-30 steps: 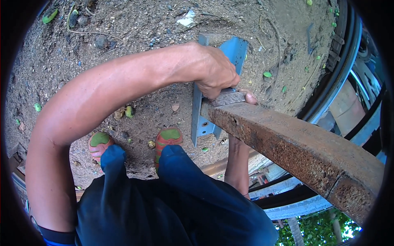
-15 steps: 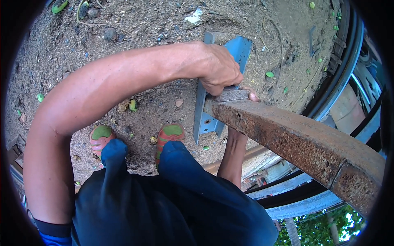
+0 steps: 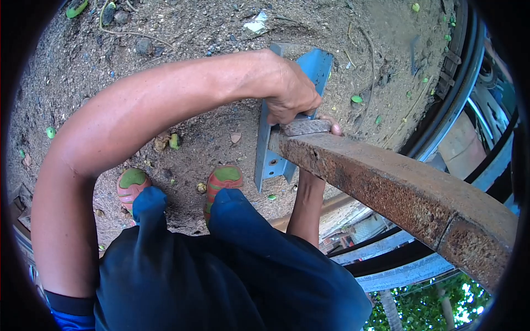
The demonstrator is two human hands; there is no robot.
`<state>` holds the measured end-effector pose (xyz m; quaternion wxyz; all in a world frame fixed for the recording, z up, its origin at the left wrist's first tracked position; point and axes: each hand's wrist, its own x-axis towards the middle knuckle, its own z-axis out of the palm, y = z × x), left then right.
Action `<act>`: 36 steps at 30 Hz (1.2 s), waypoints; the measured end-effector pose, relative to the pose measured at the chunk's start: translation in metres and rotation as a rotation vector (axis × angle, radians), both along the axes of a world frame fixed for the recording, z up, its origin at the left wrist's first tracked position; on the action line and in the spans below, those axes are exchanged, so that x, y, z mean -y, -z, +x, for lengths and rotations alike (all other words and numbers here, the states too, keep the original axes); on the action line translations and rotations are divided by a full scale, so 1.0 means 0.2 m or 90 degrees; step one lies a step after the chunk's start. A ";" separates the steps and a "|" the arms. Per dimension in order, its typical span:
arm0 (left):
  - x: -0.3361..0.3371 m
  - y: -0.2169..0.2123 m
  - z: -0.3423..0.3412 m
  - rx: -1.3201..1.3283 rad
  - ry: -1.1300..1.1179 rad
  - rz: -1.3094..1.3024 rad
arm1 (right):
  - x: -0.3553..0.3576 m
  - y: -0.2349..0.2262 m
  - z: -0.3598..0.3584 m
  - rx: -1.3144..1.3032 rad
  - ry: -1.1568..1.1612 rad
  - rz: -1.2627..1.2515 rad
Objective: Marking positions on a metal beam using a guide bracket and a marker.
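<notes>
Left hand clamped over a flat grey stone at the end of a rusty steel bar. Right hand's fingertips showing beside the stone, forearm under the bar. Blue perforated metal bracket upright behind, on dirt ground.

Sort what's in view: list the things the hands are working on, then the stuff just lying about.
In hand:
- left hand pressing a grey block on the rusty beam
- right hand, fingertip only, under the beam end
- blue metal bracket

Lying about:
- white scrap
- green fruits
- stones
</notes>
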<state>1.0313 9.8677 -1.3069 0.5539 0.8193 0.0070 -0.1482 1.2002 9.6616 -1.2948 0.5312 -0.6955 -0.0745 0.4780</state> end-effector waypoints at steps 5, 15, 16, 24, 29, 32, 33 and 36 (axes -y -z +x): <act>0.04 0.02 -0.02 0.033 -0.010 0.043 | -0.02 -0.02 -0.02 0.013 0.028 -0.009; 0.06 0.06 -0.04 0.121 -0.082 0.041 | -0.02 0.01 -0.03 -0.047 0.034 0.023; 0.05 0.06 -0.04 0.118 -0.083 0.044 | -0.02 0.02 -0.03 -0.048 0.032 0.025; 0.05 0.04 -0.01 0.045 -0.066 0.034 | -0.05 -0.06 -0.05 -0.123 0.037 0.023; 0.04 0.04 0.01 0.039 -0.047 0.025 | -0.07 -0.07 -0.07 -0.085 0.046 0.004; 0.05 0.06 0.02 0.040 -0.035 0.031 | -0.07 -0.07 -0.08 -0.051 0.047 0.001; 0.05 0.07 0.01 0.033 -0.030 0.035 | -0.07 -0.07 -0.08 -0.070 0.038 0.000; 0.04 0.07 0.01 0.061 -0.027 0.018 | -0.05 -0.04 -0.03 -0.116 0.049 0.020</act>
